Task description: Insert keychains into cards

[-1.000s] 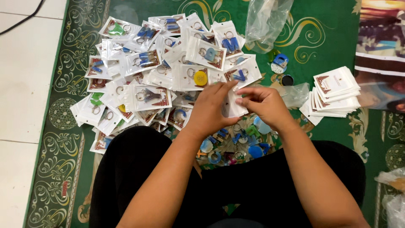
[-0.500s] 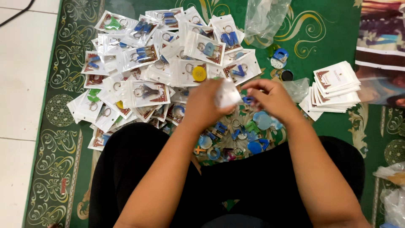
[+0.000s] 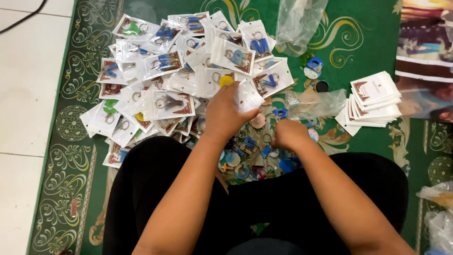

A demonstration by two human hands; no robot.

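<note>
We see two hands at work over a green patterned carpet (image 3: 373,38), one person seated, black trousers (image 3: 155,189). Left hand (image 3: 225,115) holds one small white pouch (image 3: 246,97): fingers pinching it, thumb on the near side, pouch raised just above the heap. Right hand (image 3: 289,134) is down on the pile of loose keychains (image 3: 250,151) between the knees; fingers curled under, we cannot tell whether they grip anything. Loose keychains: letter and disc shapes, mostly blue, some orange and pink, overlapping, too tangled to count exactly, roughly a dozen or more visible. Packed pouches (image 3: 165,71) lie in one spread heap far left of the hands, each with one keyring piece inside; we count about twenty-five showing, more buried. One neat stack of empty white pouches (image 3: 373,99) sits to the right, well apart from the right hand; count not readable, several layers. Two clear plastic bags: one crumpled bag (image 3: 299,21) far centre, one flat bag (image 3: 318,101) between the loose pile and the stack. White floor tiles (image 3: 23,94) on the left edge.
</note>
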